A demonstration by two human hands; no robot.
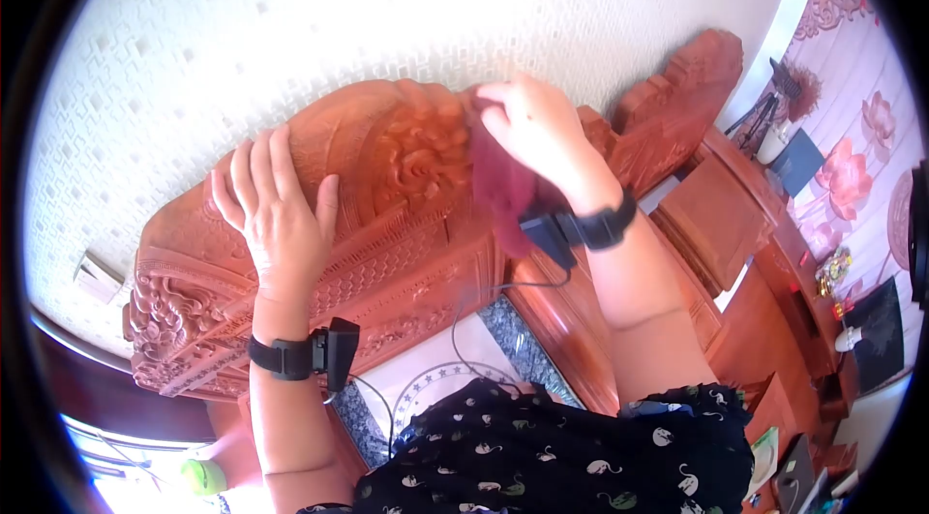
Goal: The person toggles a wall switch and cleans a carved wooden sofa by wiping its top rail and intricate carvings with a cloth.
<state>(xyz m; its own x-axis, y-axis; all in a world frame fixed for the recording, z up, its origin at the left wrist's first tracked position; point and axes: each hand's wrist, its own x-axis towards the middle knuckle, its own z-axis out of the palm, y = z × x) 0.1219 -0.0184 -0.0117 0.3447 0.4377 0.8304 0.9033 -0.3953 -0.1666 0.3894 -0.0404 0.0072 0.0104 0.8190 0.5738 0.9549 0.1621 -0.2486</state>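
Note:
A carved reddish-brown wooden backrest (416, 161) stands against the patterned wall. My left hand (281, 209) lies on its upper left part, fingers spread, holding nothing. At the top edge, right of the raised carving, my right hand (532, 127) grips a dark red cloth (503, 185) that hangs down over the front of the wood. Each wrist wears a black strap with a small black device and a cable.
Another carved wooden piece (677, 107) rises on the right, beside a wooden cabinet (716, 214). A pale patterned floor with a grey border (523, 345) shows below. Cables hang from both wrists. A green object (201, 477) is at the lower left.

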